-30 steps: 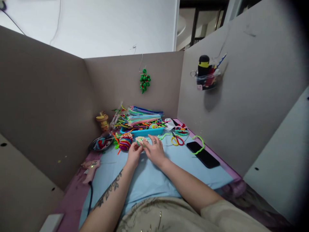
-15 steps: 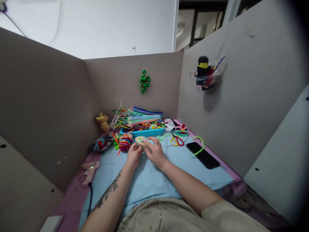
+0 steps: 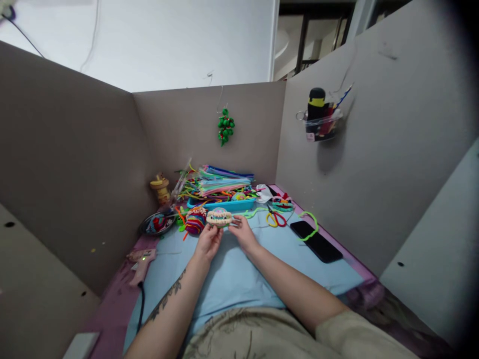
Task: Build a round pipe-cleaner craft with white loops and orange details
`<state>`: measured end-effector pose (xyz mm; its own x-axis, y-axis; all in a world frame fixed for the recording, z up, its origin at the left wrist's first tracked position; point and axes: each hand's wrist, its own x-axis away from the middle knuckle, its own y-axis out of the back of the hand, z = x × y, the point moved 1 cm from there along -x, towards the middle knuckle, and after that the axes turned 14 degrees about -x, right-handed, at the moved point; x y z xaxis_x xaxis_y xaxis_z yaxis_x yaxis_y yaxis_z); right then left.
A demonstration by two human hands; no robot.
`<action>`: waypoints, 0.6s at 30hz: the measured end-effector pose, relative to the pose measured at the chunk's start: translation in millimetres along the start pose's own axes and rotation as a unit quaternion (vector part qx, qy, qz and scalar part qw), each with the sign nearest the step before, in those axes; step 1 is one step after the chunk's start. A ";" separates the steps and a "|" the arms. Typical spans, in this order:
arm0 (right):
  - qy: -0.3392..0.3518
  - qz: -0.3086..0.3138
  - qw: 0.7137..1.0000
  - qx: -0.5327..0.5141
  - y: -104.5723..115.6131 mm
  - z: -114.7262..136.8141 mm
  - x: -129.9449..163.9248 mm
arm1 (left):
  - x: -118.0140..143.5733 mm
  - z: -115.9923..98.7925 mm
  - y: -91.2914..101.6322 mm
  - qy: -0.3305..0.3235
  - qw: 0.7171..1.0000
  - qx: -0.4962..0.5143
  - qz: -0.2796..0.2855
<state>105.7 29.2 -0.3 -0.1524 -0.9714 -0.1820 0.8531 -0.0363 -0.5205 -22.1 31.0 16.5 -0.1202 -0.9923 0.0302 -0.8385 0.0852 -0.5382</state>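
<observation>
**Both hands lift a small woven piece over the blue mat**

The left hand (image 3: 208,240) and the right hand (image 3: 244,233) hold a small cream-coloured craft piece (image 3: 219,217) between them — each pinches one end with its fingertips. The piece sits just above the far part of the blue mat (image 3: 239,274) that covers the table, raised off it and turned face-on to the camera. It is oval, made of looped fuzzy wire, with specks of other colours; finer detail is too small to tell. The left forearm carries a dark tattoo.

Just beyond the piece stands a blue tray (image 3: 224,203) heaped with pipe cleaners (image 3: 220,183) in many colours. To the left of the piece lies a striped ball (image 3: 194,221) of red, purple and yellow wire, and further left a dark dish (image 3: 156,223) holding more scraps. A small yellow figure (image 3: 160,185) stands near the left wall.

To the right of the hands lie scissors (image 3: 275,218) with yellow and red handles, then a black phone (image 3: 316,241) with a green wire loop (image 3: 309,225) across its far end. A pink glue gun (image 3: 140,261) rests at the mat's left edge — its cord runs toward the person.

On the back wall hangs a green bead cluster (image 3: 226,126). A clear holder (image 3: 320,117) with a black-and-yellow bottle is fixed to the right wall.
</observation>
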 end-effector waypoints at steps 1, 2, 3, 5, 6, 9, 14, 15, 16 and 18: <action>-0.047 0.011 0.997 -0.053 -1.0 -1.5 0.1 | 0.5 0.5 -0.3 -0.003 1.000 0.002 0.009; -0.085 0.021 0.991 -0.098 -1.9 -2.3 0.5 | 0.8 1.2 -0.5 -0.005 1.000 0.002 0.018; -0.112 0.026 0.984 -0.133 -2.5 -2.3 0.9 | 0.8 2.1 -0.4 -0.005 1.000 0.001 0.026; -0.139 0.030 0.974 -0.179 -2.7 -1.6 1.1 | 0.7 4.1 -0.1 -0.003 0.999 -0.007 0.040; -0.146 0.025 0.970 -0.192 -2.1 -1.2 0.6 | 0.7 5.1 -0.1 -0.001 0.999 -0.013 0.046; -0.164 0.011 0.963 -0.216 1.2 -1.6 -3.0 | 2.0 7.1 -1.1 0.012 0.997 -0.039 0.059; -0.189 0.017 0.952 -0.239 9.0 -2.9 -12.1 | 6.2 5.0 -0.2 0.028 0.989 -0.130 0.064; -0.195 0.020 0.951 -0.240 10.4 -3.0 -13.4 | 6.1 3.8 1.4 0.033 0.985 -0.157 0.071; -0.203 0.020 0.949 -0.239 11.8 -3.1 -14.5 | 5.4 2.3 3.5 0.038 0.979 -0.185 0.076; -0.220 0.017 0.948 -0.228 14.0 -3.8 -15.4 | 2.2 -1.6 9.0 0.049 0.968 -0.240 0.058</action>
<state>118.1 44.5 -7.9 0.1790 -0.9779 0.1079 0.5333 0.0043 -0.8459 -30.8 29.7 13.0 -0.2578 -0.9623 0.0865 -0.9640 0.2502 -0.0898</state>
